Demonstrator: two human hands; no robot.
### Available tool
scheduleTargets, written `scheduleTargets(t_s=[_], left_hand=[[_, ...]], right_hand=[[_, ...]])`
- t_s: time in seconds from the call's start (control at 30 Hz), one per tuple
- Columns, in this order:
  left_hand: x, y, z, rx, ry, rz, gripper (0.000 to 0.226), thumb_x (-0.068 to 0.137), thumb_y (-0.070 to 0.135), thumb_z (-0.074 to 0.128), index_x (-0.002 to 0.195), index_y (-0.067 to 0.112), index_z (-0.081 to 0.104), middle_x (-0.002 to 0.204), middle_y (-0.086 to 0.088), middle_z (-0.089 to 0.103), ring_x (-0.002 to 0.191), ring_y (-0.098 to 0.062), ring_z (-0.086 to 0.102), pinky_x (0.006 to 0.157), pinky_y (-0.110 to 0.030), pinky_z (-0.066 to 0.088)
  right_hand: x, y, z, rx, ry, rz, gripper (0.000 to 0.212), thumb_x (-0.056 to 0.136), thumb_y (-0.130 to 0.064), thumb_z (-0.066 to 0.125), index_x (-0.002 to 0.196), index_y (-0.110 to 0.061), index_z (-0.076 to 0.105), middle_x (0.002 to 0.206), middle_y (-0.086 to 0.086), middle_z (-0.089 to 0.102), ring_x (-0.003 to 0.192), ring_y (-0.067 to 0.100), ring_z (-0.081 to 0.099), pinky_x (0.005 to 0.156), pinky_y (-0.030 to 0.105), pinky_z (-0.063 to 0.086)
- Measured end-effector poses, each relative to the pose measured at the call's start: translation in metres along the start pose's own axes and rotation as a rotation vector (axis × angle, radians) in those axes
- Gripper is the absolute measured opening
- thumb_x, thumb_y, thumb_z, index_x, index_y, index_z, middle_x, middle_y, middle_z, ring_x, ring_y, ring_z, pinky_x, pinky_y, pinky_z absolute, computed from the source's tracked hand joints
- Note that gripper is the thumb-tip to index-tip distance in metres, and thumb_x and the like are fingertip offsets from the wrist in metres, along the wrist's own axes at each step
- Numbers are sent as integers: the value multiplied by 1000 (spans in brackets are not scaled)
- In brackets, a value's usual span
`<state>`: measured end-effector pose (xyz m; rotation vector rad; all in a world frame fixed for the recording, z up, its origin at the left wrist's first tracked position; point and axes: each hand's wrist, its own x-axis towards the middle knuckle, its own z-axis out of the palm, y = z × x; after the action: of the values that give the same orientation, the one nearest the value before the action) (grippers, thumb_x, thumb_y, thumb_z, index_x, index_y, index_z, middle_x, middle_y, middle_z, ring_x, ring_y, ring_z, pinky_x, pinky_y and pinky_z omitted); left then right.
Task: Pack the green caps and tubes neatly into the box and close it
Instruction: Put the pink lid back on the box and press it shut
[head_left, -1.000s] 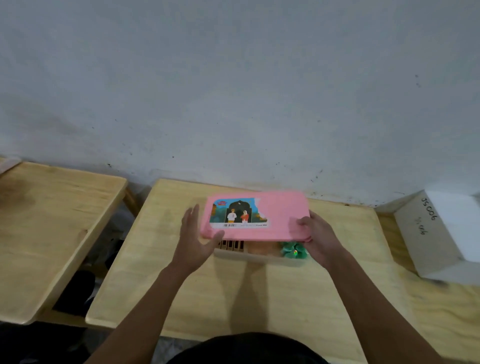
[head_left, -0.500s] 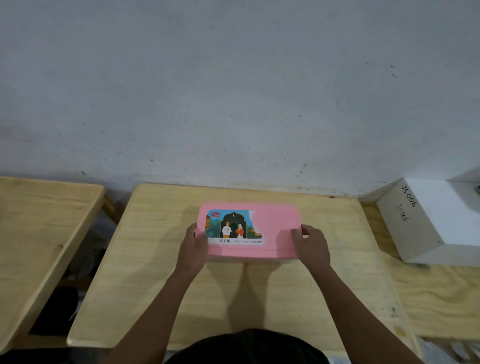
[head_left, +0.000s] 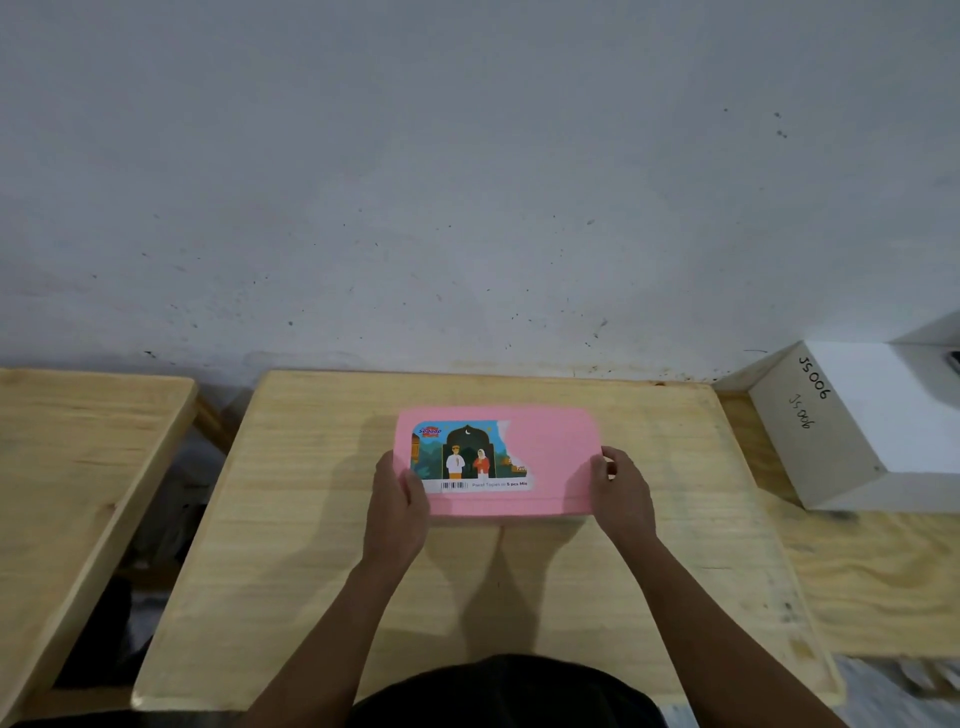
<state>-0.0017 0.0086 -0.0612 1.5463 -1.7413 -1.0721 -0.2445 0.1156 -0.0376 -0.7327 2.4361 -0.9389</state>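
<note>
The pale wooden tabletop (head_left: 322, 561) in front of me carries only the closed pink box (head_left: 550, 467) near its middle.

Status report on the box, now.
Left hand and right hand grip the pink box ends. Lid down, box flat on table. Nothing in the way.

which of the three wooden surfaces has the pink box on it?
The middle table, directly before the person: it carries the pink box. The left table is bare; the right surface holds a white box.

The box lid (head_left: 550, 467) looks smooth matt pink plastic, with a torn paper label (head_left: 470, 454); the desk (head_left: 322, 519) is pale, grainy bare wood.
</note>
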Motion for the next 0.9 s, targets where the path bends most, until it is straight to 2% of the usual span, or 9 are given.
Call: scheduleTargets(t_s=[0.07,0.2,0.3,0.4,0.47,0.63,0.77,0.9], left_hand=[[1,-1,0,28,0,-13,21,98,25,36,118,20,39,105,-3,60,87,-19,62,68,-44,55],[8,4,-4,181,-2,20,19,91,26,41,110,22,40,107,-1,53,87,-24,59,64,-45,54],[19,14,-6,307,-26,68,52,84,19,48,134,16,32,134,-7,41,103,-30,56,65,-44,54],[32,21,-4,447,-104,129,71,85,18,51,149,14,20,159,-4,14,140,-26,29,88,-43,51],[39,23,-2,490,-158,172,70,88,19,50,150,12,19,160,-1,8,146,-22,16,99,-42,45],[46,29,5,534,-145,147,66,90,27,49,148,9,23,157,-7,20,141,-27,26,102,-44,42],[44,27,9,628,-99,201,71,83,43,37,146,12,26,152,-11,29,136,-31,33,98,-48,44],[43,27,11,700,-86,249,71,81,44,36,145,15,28,154,-7,26,144,-29,20,108,-55,31]], right_hand=[[2,-1,1,-19,-1,-7,37,102,-32,38,134,-19,50,126,5,60,110,24,58,84,39,47],[9,-16,0,-176,-11,-101,47,96,-15,39,143,-23,40,144,4,40,120,26,52,82,40,49],[18,-30,-1,-312,-60,-217,54,95,-12,39,148,-21,33,157,2,24,139,24,34,96,48,47],[28,-35,6,-383,-175,-344,53,100,-22,36,151,-18,25,161,5,16,147,25,19,108,49,37],[32,-34,13,-401,-229,-361,53,102,-32,31,152,-17,21,162,9,14,148,29,13,113,50,30],[31,-33,23,-425,-167,-316,56,101,-45,27,150,-19,22,159,10,19,146,33,20,111,50,34],[28,-30,29,-479,-107,-334,58,100,-48,26,150,-20,24,159,9,23,147,32,18,111,48,36],[29,-29,31,-501,-94,-340,58,99,-50,26,150,-21,23,158,7,24,147,30,19,108,48,41]])
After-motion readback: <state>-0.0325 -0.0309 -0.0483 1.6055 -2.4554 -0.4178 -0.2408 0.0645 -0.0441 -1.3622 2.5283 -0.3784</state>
